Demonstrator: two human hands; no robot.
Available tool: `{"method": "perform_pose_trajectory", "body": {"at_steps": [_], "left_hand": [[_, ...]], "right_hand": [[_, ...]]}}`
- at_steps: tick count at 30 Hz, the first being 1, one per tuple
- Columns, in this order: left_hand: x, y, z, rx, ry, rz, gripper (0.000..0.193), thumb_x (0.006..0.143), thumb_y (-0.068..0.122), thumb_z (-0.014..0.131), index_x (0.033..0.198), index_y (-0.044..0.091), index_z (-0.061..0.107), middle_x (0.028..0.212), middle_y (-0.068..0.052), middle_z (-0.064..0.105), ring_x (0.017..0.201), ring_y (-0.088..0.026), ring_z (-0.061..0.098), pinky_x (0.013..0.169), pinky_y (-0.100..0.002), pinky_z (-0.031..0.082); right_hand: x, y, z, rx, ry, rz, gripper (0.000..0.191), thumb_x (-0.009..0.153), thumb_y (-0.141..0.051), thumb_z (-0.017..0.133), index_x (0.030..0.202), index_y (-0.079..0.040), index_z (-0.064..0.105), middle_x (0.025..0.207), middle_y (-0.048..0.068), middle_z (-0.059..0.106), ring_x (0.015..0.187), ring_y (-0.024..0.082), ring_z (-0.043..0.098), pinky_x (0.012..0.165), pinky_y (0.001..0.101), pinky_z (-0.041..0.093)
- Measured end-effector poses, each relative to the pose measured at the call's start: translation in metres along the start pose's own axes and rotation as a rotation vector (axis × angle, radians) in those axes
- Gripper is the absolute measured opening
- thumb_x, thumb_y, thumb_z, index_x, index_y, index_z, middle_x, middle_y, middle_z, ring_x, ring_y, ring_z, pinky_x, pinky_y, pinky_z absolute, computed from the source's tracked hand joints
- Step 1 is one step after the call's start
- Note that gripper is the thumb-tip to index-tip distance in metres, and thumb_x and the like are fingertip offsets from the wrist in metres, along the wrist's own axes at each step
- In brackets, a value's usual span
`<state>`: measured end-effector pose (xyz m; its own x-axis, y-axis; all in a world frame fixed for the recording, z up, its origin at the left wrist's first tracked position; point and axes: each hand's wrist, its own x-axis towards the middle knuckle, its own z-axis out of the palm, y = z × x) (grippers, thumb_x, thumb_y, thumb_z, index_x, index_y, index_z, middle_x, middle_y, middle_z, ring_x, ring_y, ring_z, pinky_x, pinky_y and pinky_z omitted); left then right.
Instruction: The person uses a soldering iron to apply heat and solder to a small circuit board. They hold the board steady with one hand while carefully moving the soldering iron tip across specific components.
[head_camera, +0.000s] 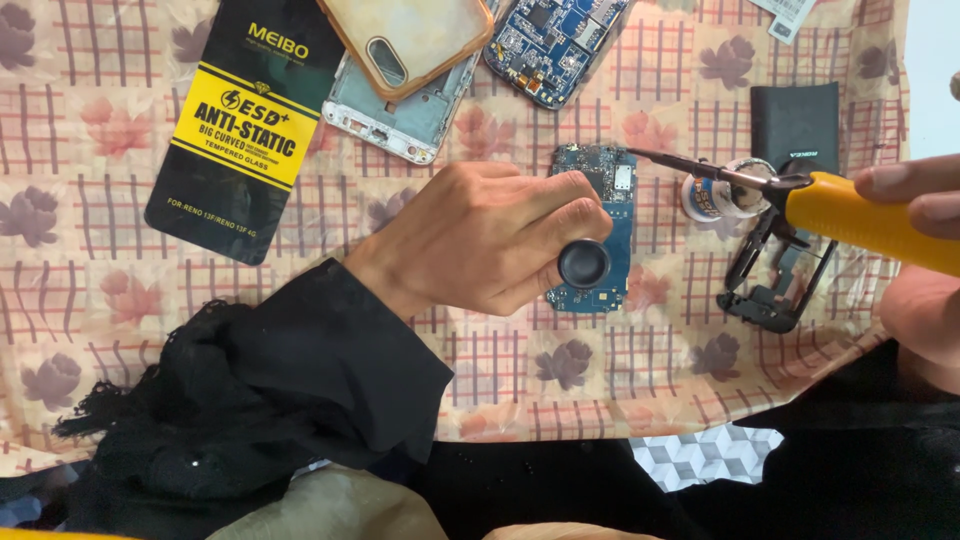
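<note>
The left hand (490, 240) rested near the middle of the cloth-covered bench (120, 300), fingers curled narrowly around a black round-capped tool (584, 264), whose cap showed between thumb and forefinger. The hand lay partly over a small blue circuit board (612, 240), which sat flat on the cloth just right of centre; the hand covered the board's left edge, so contact with the board could not be confirmed.

The right hand (915, 200) entered from the right edge of the bench and held a yellow-handled soldering iron (860, 222), fingers closed over the handle. The iron's dark metal tip (690, 167) pointed left, and its end lay at the upper right corner of the circuit board. Whether the tip touched the board could not be determined.

A small round tin (712, 198) stood just right of the board, under the shaft of the iron. A black phone frame (775, 270) lay below the iron near the right edge, and a black rectangular block (795, 125) lay above it.

Along the far edge of the bench lay a black and yellow screen-protector packet (245, 120), a white phone frame (400, 110) with a translucent orange-rimmed phone case (415, 40) resting on it, and a second blue circuit board (555, 45).
</note>
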<state>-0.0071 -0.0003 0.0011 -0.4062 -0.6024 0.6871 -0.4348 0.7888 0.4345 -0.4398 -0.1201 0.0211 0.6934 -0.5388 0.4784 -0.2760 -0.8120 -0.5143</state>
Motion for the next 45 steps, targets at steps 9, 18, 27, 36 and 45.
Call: {"method": "perform_pose_trajectory", "body": {"at_steps": [9, 18, 27, 36, 45], "left_hand": [[0.0, 0.0, 0.0, 0.009, -0.005, 0.002, 0.033, 0.094, 0.019, 0.078, 0.117, 0.011, 0.055, 0.109, 0.001, 0.062, 0.078, -0.016, 0.071, 0.064, -0.035, 0.053], [0.001, 0.0, 0.0, -0.002, 0.004, 0.003, 0.033, 0.097, 0.021, 0.078, 0.117, 0.011, 0.055, 0.109, 0.001, 0.062, 0.077, -0.016, 0.07, 0.064, -0.035, 0.053], [0.001, 0.002, -0.001, -0.005, 0.004, 0.0, 0.036, 0.093, 0.019, 0.079, 0.119, 0.011, 0.054, 0.111, 0.0, 0.062, 0.08, -0.017, 0.071, 0.066, -0.037, 0.053], [0.001, 0.001, -0.001, -0.025, 0.007, -0.004, 0.035, 0.095, 0.021, 0.079, 0.119, 0.011, 0.054, 0.111, 0.001, 0.062, 0.081, -0.017, 0.071, 0.066, -0.037, 0.053], [-0.001, -0.006, -0.005, -0.01, -0.007, -0.031, 0.027, 0.105, 0.029, 0.074, 0.115, 0.011, 0.057, 0.104, 0.001, 0.063, 0.073, -0.014, 0.07, 0.062, -0.033, 0.052]], "right_hand": [[0.034, -0.026, 0.01, 0.01, -0.015, -0.113, 0.012, 0.114, -0.009, 0.04, 0.118, -0.001, 0.049, 0.112, 0.022, 0.066, 0.094, 0.029, 0.073, 0.083, 0.034, 0.067], [0.035, -0.028, 0.013, 0.019, -0.006, -0.138, 0.02, 0.115, -0.017, 0.036, 0.119, -0.002, 0.048, 0.112, 0.021, 0.065, 0.095, 0.029, 0.072, 0.082, 0.035, 0.067], [0.036, -0.013, 0.003, -0.009, -0.079, -0.311, 0.035, 0.108, -0.031, 0.04, 0.117, 0.003, 0.045, 0.107, 0.023, 0.061, 0.097, 0.035, 0.069, 0.083, 0.0456, 0.068], [0.03, -0.017, 0.007, 0.025, -0.045, -0.194, 0.023, 0.109, -0.021, 0.041, 0.12, -0.002, 0.049, 0.108, 0.021, 0.064, 0.099, 0.029, 0.073, 0.08, 0.0353, 0.067], [0.03, -0.018, 0.009, -0.005, -0.059, -0.209, 0.029, 0.099, -0.013, 0.065, 0.116, 0.0, 0.046, 0.107, 0.019, 0.064, 0.099, 0.031, 0.072, 0.073, 0.0344, 0.067]]}}
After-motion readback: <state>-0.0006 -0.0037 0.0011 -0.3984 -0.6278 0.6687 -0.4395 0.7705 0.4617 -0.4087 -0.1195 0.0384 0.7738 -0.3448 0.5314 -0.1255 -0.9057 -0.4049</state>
